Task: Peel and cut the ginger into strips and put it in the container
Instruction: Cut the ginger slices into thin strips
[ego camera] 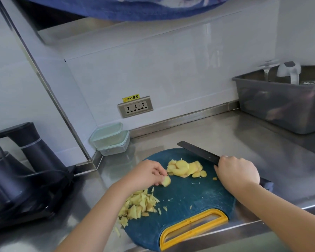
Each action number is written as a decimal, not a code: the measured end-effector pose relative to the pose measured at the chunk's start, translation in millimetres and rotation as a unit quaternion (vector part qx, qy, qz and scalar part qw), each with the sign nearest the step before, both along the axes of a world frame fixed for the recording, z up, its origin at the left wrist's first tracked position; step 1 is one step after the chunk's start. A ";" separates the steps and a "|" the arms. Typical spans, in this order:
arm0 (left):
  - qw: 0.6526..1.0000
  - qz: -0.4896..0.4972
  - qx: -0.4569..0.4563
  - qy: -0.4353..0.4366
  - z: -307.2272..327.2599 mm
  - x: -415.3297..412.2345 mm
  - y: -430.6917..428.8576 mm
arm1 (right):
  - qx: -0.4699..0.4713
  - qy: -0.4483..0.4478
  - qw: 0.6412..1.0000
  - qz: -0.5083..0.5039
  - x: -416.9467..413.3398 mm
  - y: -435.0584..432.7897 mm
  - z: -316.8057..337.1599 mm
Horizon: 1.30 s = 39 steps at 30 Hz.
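While the lidded containers wait by the wall at middle left, the cut strips lie heaped at the lower left of the board, I think to leave room for cutting. My left hand pinches one ginger slice taken beside the slice pile. My right hand grips the knife, with the blade pointing away from the left fingers.

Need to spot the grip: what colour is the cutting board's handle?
Yellow handle; head view shows it best.

Black kettle, wall socket, grey tub
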<state>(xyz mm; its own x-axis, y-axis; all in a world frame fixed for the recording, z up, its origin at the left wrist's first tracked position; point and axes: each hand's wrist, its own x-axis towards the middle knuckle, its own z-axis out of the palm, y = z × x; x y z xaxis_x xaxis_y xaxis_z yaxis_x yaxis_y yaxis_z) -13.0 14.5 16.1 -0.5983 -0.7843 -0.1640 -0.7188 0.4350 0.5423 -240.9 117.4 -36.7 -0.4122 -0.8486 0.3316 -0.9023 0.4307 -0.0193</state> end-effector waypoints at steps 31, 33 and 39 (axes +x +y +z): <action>0.990 0.011 -0.135 -0.038 -6.3 3.3 14.7 | 0.004 0.008 1.000 0.000 1.0 -0.4 0.2; 0.986 0.018 -0.158 -0.044 -10.4 0.5 19.5 | 0.001 0.007 1.000 0.000 0.7 -1.0 -0.9; 0.979 0.027 -0.200 -0.030 -20.5 -3.7 24.5 | 0.001 0.004 1.000 0.001 0.6 -1.2 -0.4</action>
